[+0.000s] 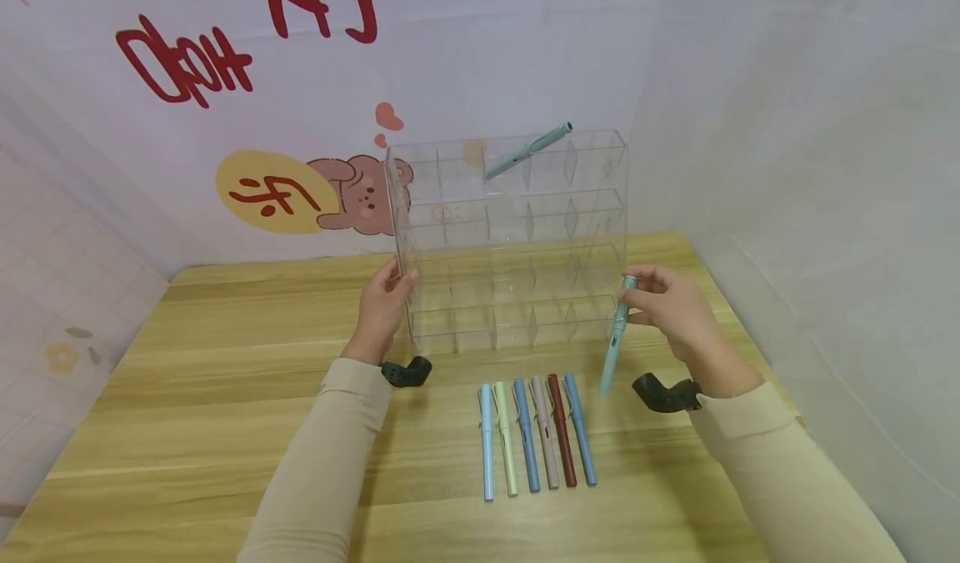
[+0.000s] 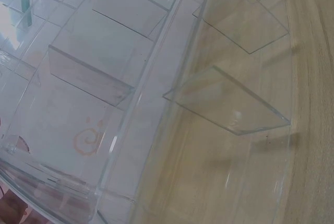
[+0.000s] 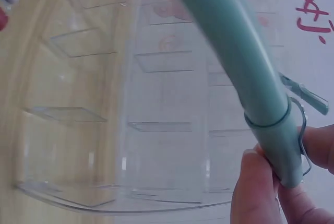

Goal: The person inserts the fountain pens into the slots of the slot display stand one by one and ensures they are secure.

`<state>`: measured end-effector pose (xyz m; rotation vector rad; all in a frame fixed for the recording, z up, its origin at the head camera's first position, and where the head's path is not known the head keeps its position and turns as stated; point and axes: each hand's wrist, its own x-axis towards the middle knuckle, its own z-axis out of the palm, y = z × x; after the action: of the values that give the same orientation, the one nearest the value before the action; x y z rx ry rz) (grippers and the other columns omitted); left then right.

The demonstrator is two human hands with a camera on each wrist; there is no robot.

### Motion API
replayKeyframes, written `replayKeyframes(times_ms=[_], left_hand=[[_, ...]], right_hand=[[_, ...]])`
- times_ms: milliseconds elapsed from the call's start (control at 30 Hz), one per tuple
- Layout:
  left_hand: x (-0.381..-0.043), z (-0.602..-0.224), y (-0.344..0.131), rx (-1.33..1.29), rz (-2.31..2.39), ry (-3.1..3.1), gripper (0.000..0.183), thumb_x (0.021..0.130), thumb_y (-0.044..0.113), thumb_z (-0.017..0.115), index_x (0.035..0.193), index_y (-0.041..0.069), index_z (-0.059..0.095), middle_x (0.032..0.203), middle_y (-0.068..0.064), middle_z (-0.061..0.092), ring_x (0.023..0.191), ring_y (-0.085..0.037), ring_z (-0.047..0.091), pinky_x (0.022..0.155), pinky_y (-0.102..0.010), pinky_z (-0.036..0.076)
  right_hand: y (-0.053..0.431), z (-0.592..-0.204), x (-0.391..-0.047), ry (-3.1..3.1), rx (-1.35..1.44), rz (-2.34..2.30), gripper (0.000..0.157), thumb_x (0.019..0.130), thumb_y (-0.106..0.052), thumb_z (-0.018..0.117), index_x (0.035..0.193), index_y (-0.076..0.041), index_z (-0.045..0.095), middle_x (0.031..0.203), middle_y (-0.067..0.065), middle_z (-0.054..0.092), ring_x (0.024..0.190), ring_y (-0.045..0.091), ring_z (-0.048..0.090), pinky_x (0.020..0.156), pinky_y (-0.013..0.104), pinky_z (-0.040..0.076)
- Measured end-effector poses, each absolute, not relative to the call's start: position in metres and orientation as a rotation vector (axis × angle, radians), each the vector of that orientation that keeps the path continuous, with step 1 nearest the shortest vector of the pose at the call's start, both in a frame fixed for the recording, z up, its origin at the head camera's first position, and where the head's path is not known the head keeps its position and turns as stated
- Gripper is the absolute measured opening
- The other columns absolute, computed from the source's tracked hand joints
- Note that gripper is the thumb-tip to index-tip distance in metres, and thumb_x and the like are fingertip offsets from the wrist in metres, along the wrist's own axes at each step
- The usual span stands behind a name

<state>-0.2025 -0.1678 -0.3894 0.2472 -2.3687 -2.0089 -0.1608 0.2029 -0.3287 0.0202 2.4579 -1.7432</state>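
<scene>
A clear acrylic rack (image 1: 510, 303) with several tiers and dividers stands upright at the back of the table. My left hand (image 1: 384, 309) grips its left side panel, thumb in front; in the left wrist view only some fingers (image 2: 13, 208) show, at the lower left corner. Beside the rack's right edge, my right hand (image 1: 667, 300) pinches a teal pen (image 1: 615, 338) by its clip end, the other end slanting down toward the table. The right wrist view has this pen (image 3: 235, 51) up close. A second teal pen (image 1: 528, 152) leans diagonally in the top tier.
In front of the rack lies a row of pens: light blue (image 1: 487, 442), pale green (image 1: 506, 438), blue (image 1: 527, 435), mauve (image 1: 545, 432), dark red (image 1: 562, 431) and another blue one (image 1: 581, 429). A printed cloth (image 1: 525, 62) hangs behind the wooden table (image 1: 225, 396).
</scene>
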Motion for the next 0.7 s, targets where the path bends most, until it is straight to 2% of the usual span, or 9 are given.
replayKeyframes(times_ms=[133,267,433,700], left_hand=[[-0.202,-0.390,-0.168,0.249,-2.010,-2.367,0.050,0.099,0.029,0.055,0.146,0.016,0.043,0.145,-0.010,0.046,0.129,-0.026,0.046,0.107,-0.046,0.037],[-0.201,-0.390,-0.168,0.256,-2.004,-2.369,0.050,0.099,0.029,0.056,0.146,0.017,0.044,0.145,-0.010,0.046,0.128,-0.026,0.047,0.106,-0.046,0.038],[-0.202,-0.390,-0.168,0.255,-2.004,-2.371,0.050,0.099,0.030,0.056,0.145,0.017,0.044,0.145,-0.009,0.045,0.128,-0.026,0.046,0.106,-0.047,0.038],[-0.203,-0.392,-0.169,0.244,-1.997,-2.371,0.050,0.099,0.030,0.055,0.145,0.017,0.045,0.145,-0.009,0.046,0.128,-0.026,0.046,0.106,-0.047,0.037]], right_hand=[[0.203,-0.317,-0.163,2.434,0.021,-1.870,0.030,0.094,-0.009,0.059,0.122,-0.002,0.050,0.096,-0.002,0.055,0.082,0.003,0.061,0.073,0.022,0.055],[0.200,-0.306,-0.165,2.329,0.040,-2.079,0.020,0.092,-0.005,0.061,0.109,-0.012,0.054,0.095,0.001,0.052,0.079,0.006,0.062,0.073,0.022,0.056],[0.196,-0.293,-0.168,2.200,0.107,-2.299,0.022,0.089,-0.003,0.065,0.108,-0.011,0.056,0.100,0.005,0.048,0.079,0.008,0.062,0.071,0.021,0.056],[0.190,-0.269,-0.176,2.071,0.139,-2.538,0.027,0.088,0.000,0.067,0.110,-0.009,0.056,0.100,0.005,0.050,0.080,0.010,0.061,0.070,0.022,0.056]])
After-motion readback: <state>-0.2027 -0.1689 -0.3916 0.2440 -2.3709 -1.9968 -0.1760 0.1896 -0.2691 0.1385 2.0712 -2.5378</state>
